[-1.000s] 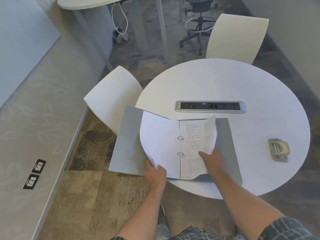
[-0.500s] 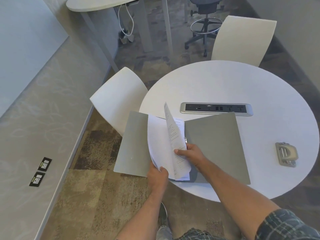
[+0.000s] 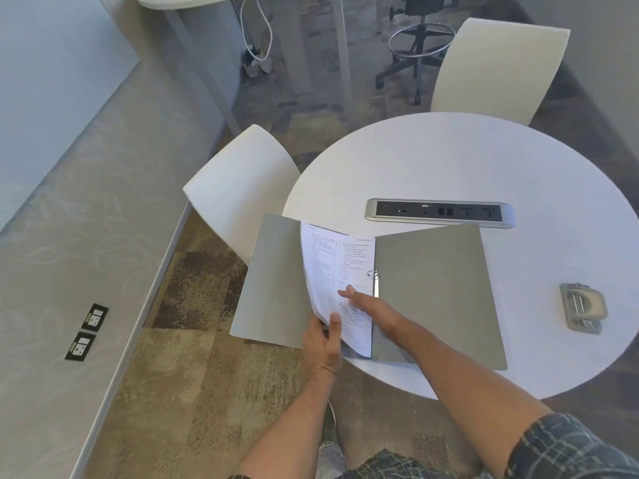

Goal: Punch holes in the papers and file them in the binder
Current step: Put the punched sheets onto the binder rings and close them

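White round table (image 3: 449, 160) bears an open grey binder (image 3: 435, 292), carpet (image 3: 207, 375) below.

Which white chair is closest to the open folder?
The white chair on the left. Its seat sits right beside the binder's overhanging left cover, while the other chair stands across the table.

A round white table (image 3: 484, 160) carries a silver power strip (image 3: 439, 213), flanked by two white chairs (image 3: 242, 188).

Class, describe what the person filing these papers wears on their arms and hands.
Both forearms are bare. The left hand and right hand show no gloves, rings or watch. A dark plaid sleeve with pale checked lines covers the right upper arm; no left sleeve is in view.
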